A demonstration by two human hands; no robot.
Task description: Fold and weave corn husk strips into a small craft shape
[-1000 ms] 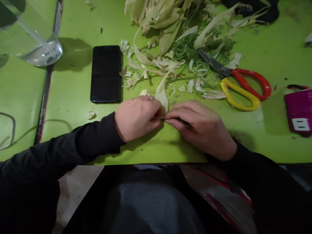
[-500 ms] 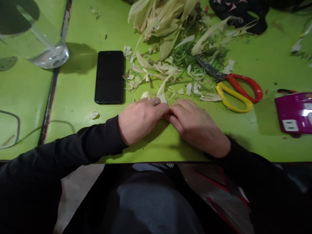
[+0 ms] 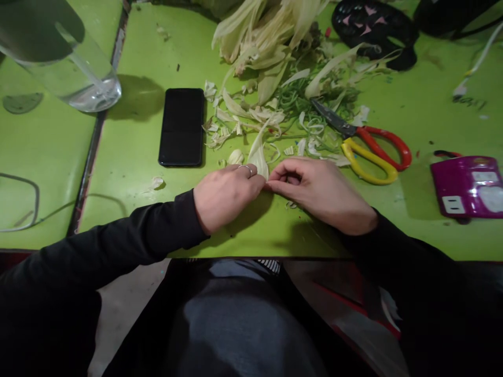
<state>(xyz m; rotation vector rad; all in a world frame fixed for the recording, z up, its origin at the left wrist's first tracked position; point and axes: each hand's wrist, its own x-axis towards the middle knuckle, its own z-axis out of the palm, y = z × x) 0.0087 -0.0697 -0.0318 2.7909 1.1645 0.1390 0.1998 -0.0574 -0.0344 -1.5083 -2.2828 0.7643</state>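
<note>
My left hand (image 3: 226, 195), a ring on one finger, rests on the green table (image 3: 129, 157) with its fingers closed on the base of a pale corn husk strip (image 3: 259, 152). My right hand (image 3: 320, 191) meets it from the right, fingers curled and pinching the same strip at its lower end. The husk strip points away from me toward a heap of husks (image 3: 267, 36). Both sleeves are black.
A black phone (image 3: 182, 126) lies left of the hands. Scissors (image 3: 365, 144) with red and yellow handles lie to the right among husk scraps (image 3: 236, 112) and green strands (image 3: 293, 91). A clear container (image 3: 66, 65) stands far left, a purple power strip (image 3: 467, 187) far right.
My right hand has lifted its knuckles and curled its fingers at the husk's base. The camera has tilted so the table scene sits a little lower and to the right.
</note>
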